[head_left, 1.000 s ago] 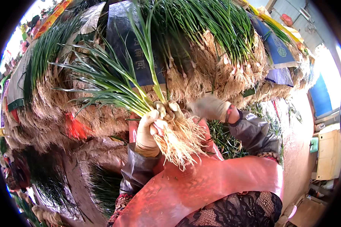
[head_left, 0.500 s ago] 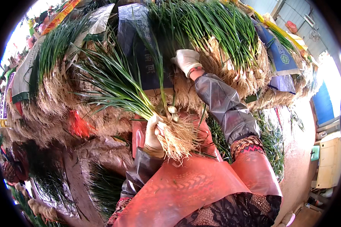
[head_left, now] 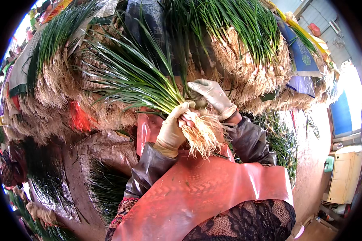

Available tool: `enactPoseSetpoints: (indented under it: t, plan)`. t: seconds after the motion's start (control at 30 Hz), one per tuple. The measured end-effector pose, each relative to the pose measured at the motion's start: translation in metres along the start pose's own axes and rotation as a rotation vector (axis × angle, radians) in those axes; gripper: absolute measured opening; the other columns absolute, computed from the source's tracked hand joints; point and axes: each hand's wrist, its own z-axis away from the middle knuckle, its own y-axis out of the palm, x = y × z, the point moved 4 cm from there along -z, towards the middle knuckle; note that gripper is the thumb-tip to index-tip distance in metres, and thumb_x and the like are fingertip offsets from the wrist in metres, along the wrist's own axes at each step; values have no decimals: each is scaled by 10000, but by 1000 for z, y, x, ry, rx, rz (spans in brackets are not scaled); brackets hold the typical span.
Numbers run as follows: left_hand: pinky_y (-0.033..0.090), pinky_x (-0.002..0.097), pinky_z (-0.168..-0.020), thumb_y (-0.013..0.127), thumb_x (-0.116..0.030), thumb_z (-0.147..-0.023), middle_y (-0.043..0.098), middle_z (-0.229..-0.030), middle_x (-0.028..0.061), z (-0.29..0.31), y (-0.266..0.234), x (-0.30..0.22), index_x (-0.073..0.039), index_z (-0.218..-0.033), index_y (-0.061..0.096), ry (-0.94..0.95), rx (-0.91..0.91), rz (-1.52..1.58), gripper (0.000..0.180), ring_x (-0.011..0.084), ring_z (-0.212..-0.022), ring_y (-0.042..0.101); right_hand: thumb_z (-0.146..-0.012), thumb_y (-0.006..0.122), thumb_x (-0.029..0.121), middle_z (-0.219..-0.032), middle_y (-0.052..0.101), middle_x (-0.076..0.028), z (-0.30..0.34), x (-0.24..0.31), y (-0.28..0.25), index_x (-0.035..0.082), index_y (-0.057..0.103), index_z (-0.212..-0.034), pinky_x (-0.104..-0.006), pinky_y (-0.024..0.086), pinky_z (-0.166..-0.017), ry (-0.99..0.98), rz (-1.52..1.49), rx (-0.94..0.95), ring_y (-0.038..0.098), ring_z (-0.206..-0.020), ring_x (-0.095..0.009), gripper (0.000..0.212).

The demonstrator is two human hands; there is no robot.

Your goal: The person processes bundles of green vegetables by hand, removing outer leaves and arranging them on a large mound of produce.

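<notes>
A bunch of green garlic with long green leaves, pale stalks and bushy roots is held over my lap, leaves pointing up and left. My left hand, in a pale glove, wraps round its stalks near the bulbs. The straw-coloured roots hang down to the right of that hand. My right hand, also gloved, is at the bunch's right side with its fingers curled against the stalks; its thumb and what lies under the palm are partly hidden. A red plastic apron covers my lap.
Ahead, a heap of green garlic lies with roots toward me. A dark blue sack and a blue sack lie on the heap. A red plastic string bundle hangs at left. Loose leaves lie on the floor at right.
My right hand has come back from the heap to the held bunch, its arm now bent. My left hand has risen slightly and moved right with the bunch, which looks fuller.
</notes>
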Motion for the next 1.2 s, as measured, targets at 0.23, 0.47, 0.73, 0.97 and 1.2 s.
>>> enactPoseSetpoints:
  t: [0.23, 0.47, 0.73, 0.97, 1.2]
  plan:
    - [489, 246, -667, 638, -195, -851, 668, -800, 84, 10, -16, -9, -19, -975, 639, -96, -75, -90, 215, 141, -676, 598, -912, 602, 229, -852, 676, -42, -18, -5, 17, -44, 642, -999, -283, 492, -624, -217, 454, -44, 635, -749, -144, 290]
    - [486, 345, -803, 601, -231, -856, 606, -946, 96, 11, 7, -1, -63, -895, 572, 3, 198, 154, 174, 217, -876, 578, -971, 511, 298, -987, 676, -94, -4, -9, 36, 11, 594, -1154, -340, 527, -704, 207, -744, 291, 644, -795, -184, 350]
    - [501, 386, -821, 535, -306, -896, 595, -960, 80, 16, 5, 1, -46, -1024, 557, -13, 315, 318, 291, 225, -887, 595, -947, 569, 208, -939, 696, -102, 7, 22, 29, -13, 694, -967, -274, 504, -729, -179, -181, -78, 619, -834, -116, 254]
    - [511, 375, -752, 555, -283, -895, 591, -913, 83, 1, 11, -4, -87, -914, 563, 50, 256, 306, 197, 231, -825, 591, -877, 629, 263, -621, 555, -86, -1, 27, 32, 110, 556, -656, -404, 430, -496, -659, 851, -768, 559, -557, -299, 277]
    - [477, 350, -774, 582, -262, -869, 575, -893, 78, 14, 13, -3, -98, -889, 540, 30, 364, 355, 171, 217, -845, 563, -920, 562, 327, -673, 577, -97, -6, 12, -4, 82, 603, -756, -377, 431, -541, -451, 706, -766, 574, -606, -262, 297]
